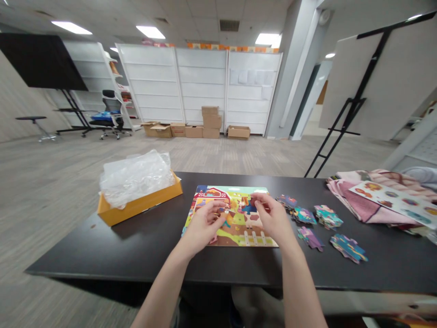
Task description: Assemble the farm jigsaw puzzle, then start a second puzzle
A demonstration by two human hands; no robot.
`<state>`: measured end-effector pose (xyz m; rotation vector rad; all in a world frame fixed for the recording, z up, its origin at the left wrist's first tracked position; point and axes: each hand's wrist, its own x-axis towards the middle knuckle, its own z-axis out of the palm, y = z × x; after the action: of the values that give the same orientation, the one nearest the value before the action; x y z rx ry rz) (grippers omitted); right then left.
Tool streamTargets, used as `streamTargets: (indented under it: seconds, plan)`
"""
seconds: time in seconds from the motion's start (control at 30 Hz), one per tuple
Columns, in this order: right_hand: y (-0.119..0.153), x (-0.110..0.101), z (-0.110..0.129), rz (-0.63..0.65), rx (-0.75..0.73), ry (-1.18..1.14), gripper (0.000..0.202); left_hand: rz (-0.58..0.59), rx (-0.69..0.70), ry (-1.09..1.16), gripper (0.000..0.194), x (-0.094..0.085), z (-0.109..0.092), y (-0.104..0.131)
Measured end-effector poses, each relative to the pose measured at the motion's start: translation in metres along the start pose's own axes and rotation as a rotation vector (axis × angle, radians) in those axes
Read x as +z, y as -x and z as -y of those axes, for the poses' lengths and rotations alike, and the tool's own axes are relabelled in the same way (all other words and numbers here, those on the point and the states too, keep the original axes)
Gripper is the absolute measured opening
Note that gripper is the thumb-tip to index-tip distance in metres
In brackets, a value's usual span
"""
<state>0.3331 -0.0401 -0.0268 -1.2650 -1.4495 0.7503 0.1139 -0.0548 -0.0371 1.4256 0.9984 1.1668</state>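
Note:
A farm-scene puzzle [223,240] with a red barn, a cow and a white fence lies flat on the black table. My left hand [204,224] is over its left half, thumb and curled fingers apart, with no held thing visible. Above the right half is my right hand [273,217]; its fingers are bent, the thumb close to the index finger, and nothing shows between them. Both hands partly cover the picture. To the right lie stacks of jigsaw pieces: a teal stack [327,216], a blue stack [348,248] and a purple piece group [310,238].
A yellow box [146,207] holding clear plastic wrap [136,175] stands at the table's left. Pink cloth [365,207] and a printed sheet [398,202] lie at the right end. Beyond the table are cardboard boxes [211,122], an office chair [108,116] and a board stand [351,107].

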Motion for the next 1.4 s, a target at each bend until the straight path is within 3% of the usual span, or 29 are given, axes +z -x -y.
streamTargets:
  seconds: [0.1, 0.2, 0.37, 0.63, 0.8, 1.17, 1.4]
  plan:
    - [0.002, -0.004, -0.007, -0.020, -0.040, 0.117, 0.022, -0.008, -0.040, 0.001, 0.032, -0.007, -0.003, 0.005]
    - [0.004, -0.004, -0.005, 0.030, -0.057, 0.079, 0.015, -0.025, -0.051, -0.008, 0.031, -0.011, -0.006, 0.009]
    - [0.006, -0.005, 0.001, 0.142, -0.046, 0.057, 0.023, -0.016, -0.069, -0.026, 0.032, -0.011, -0.009, 0.011]
    - [0.011, -0.008, 0.004, 0.149, 0.071, -0.216, 0.034, -0.001, -0.124, -0.012, 0.036, -0.002, -0.009, 0.009]
    - [0.013, -0.004, 0.010, 0.187, 0.082, -0.252, 0.037, 0.030, -0.123, 0.012, 0.038, 0.003, -0.015, 0.009]
    - [0.014, 0.018, 0.003, 0.208, -0.038, -0.194, 0.023, 0.094, -0.125, -0.066, 0.034, 0.001, -0.011, 0.013]
    - [0.013, 0.017, 0.002, 0.207, -0.026, -0.195, 0.023, 0.089, -0.136, -0.046, 0.032, 0.002, -0.010, 0.014]
